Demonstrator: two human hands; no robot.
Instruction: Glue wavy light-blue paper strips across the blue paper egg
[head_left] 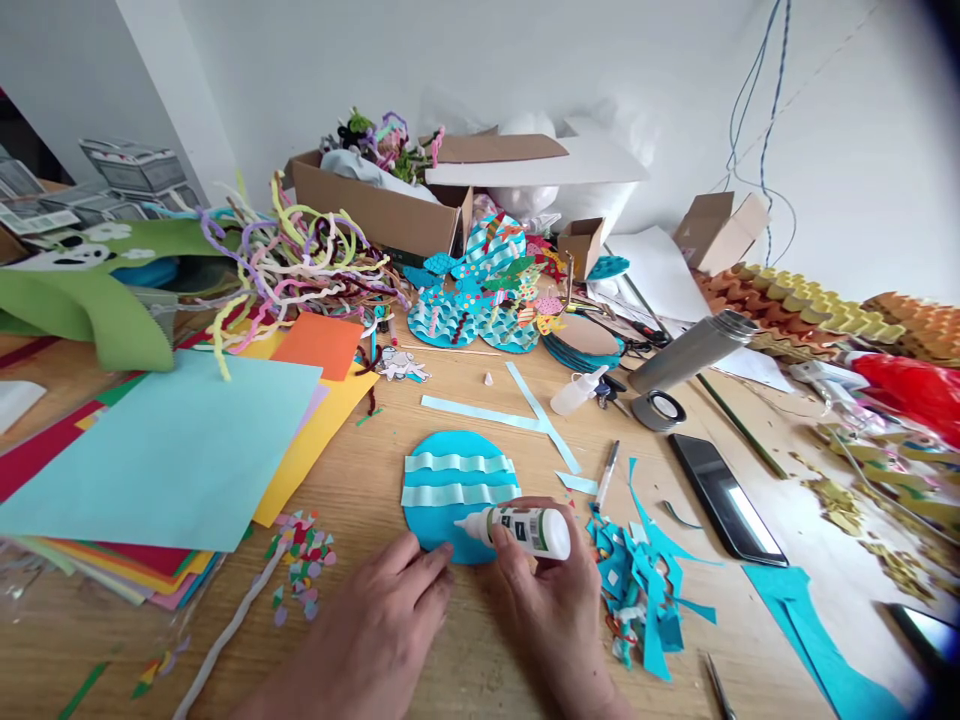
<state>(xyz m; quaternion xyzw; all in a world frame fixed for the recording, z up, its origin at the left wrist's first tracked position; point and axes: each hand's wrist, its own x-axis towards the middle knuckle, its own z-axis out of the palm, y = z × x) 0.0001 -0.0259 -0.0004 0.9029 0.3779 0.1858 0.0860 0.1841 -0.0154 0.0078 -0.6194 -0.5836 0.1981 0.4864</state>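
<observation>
A round blue disc (442, 520) lies on the table, crossed by two wavy light-blue paper strips (459, 494). My right hand (551, 600) is wrapped round a white glue bottle (536, 532), tilted so that its nozzle points left over the bare lower part of the disc. My left hand (375, 620) rests at the disc's lower left edge, its fingers stretched out and fingertips touching the rim. Just beyond the disc lie flat light-blue strips (487, 412), one crossing the end of the other. Whether glue is coming out cannot be made out.
Coloured paper sheets (172, 440) are stacked at left, below tangled pipe cleaners (300, 260). Finished blue wavy discs (457, 310) stand behind. To the right are blue scraps (652, 590), a phone (727, 500), a grey flask (694, 350), a second small bottle (576, 392) and scissors (720, 688).
</observation>
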